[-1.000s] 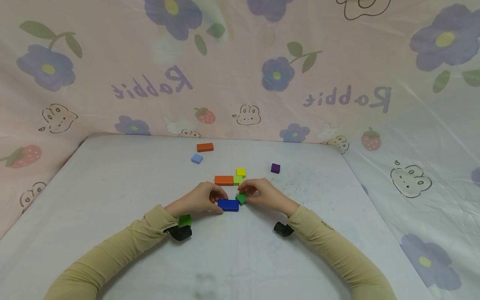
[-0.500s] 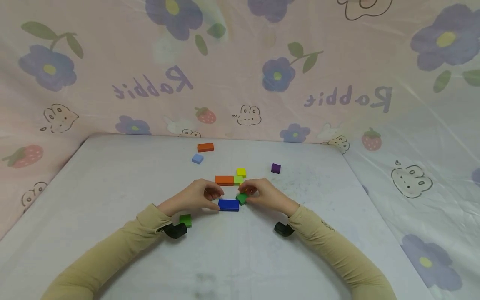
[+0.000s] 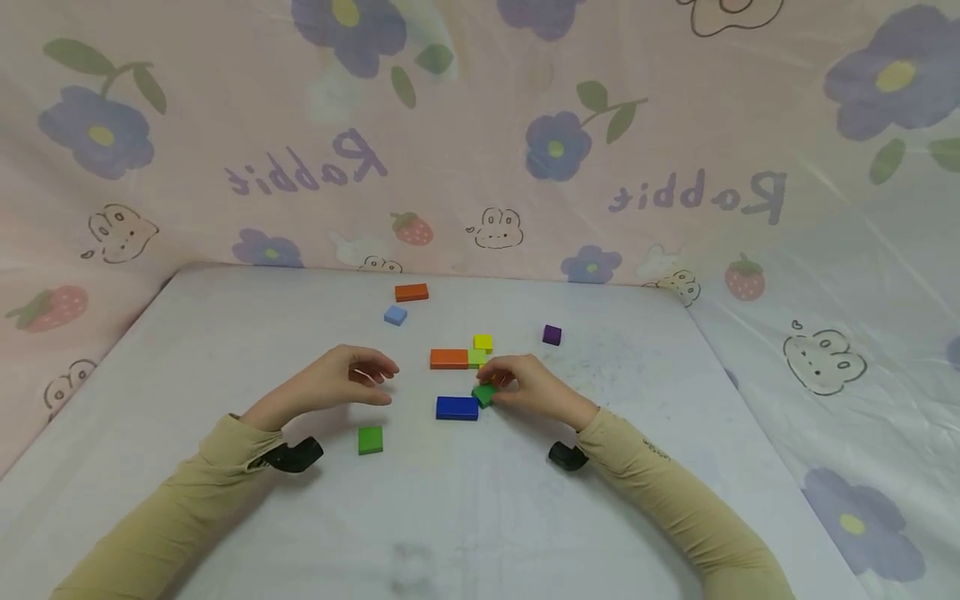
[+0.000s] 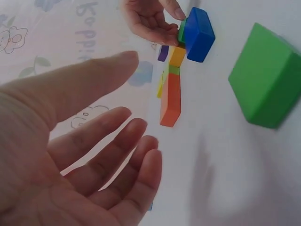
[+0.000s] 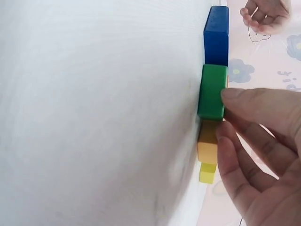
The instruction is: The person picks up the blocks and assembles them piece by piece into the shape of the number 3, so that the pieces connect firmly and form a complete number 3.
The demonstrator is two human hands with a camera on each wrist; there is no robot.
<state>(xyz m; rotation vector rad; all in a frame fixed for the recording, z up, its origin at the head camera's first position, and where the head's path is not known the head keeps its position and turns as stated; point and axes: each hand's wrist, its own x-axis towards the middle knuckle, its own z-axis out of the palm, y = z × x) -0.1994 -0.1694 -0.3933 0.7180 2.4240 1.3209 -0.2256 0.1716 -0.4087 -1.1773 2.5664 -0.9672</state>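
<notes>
My right hand [image 3: 536, 392] pinches a small green block [image 3: 483, 395] between thumb and fingers. The green block stands turned at the right end of a long blue block [image 3: 457, 408]. Behind it, partly covered by the right fingers, is a yellow-orange block [image 5: 208, 143], with a lime block [image 3: 477, 358], a long orange block [image 3: 448, 359] and a yellow block [image 3: 483, 342] beyond. My left hand [image 3: 330, 379] hovers left of the blue block, thumb and fingers spread apart, holding nothing. A square green block [image 3: 371, 440] lies on the table in front of it.
Farther back on the white table [image 3: 225, 350] lie another orange block [image 3: 412, 292], a light blue block [image 3: 395, 315] and, to the right, a purple block [image 3: 552, 335]. A printed fabric sheet [image 3: 465, 125] rises along the table's far edge.
My left hand has let go of the blue block and moved away to the left, uncovering the square green block. My right hand stays on the small green block.
</notes>
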